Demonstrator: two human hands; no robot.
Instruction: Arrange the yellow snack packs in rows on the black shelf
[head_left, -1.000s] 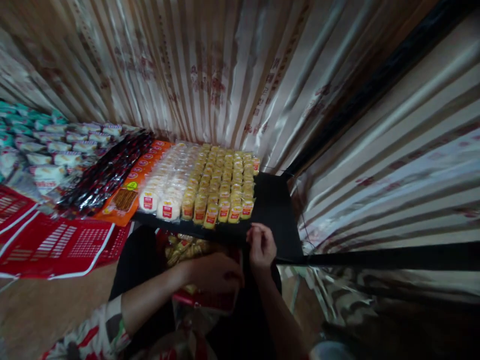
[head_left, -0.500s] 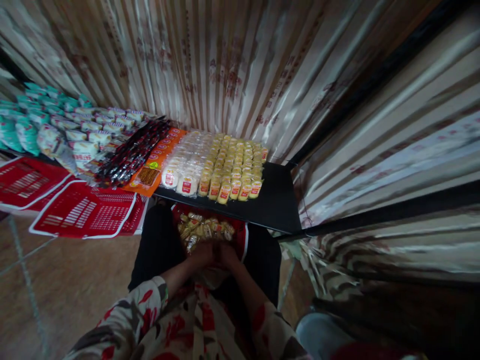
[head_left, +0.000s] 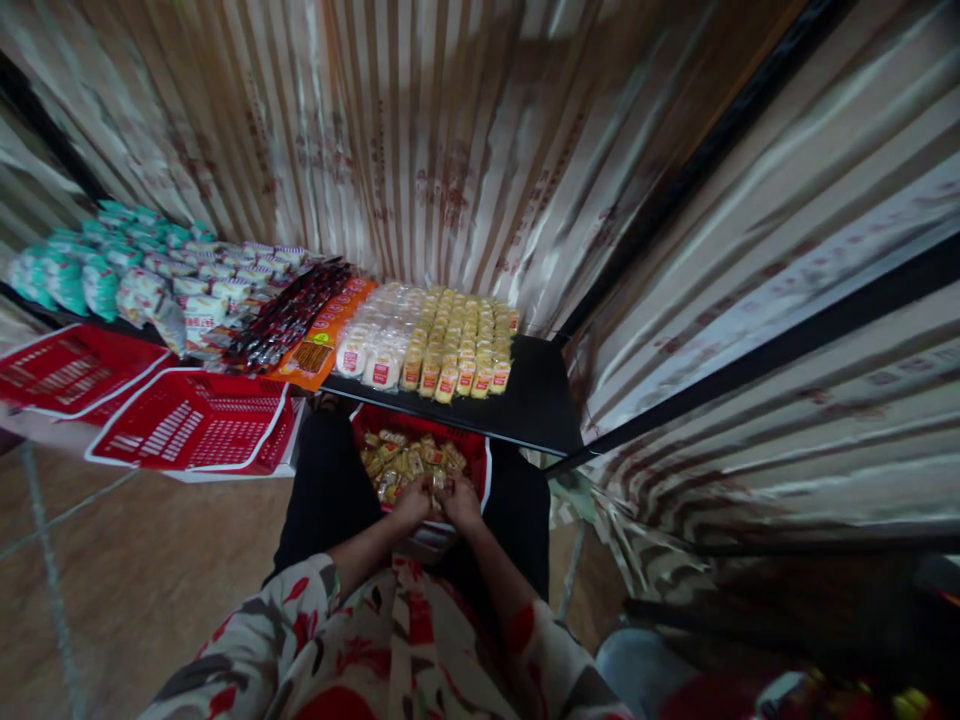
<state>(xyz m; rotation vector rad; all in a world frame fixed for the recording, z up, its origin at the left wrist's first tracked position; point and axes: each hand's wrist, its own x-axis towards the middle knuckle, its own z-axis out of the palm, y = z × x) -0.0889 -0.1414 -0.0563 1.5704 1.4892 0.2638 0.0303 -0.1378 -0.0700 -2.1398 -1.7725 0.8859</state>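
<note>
3 red baskets (head_left: 176, 435); 1 black shelf (head_left: 540, 390); 6 front yellow packs (head_left: 446, 382); 2 front white packs (head_left: 381, 371)

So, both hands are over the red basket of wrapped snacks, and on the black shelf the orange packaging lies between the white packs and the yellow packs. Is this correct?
Not quite: the head view shows the orange packaging between the dark packets and the white packs. The left hand and right hand are indeed over the red basket.
</note>
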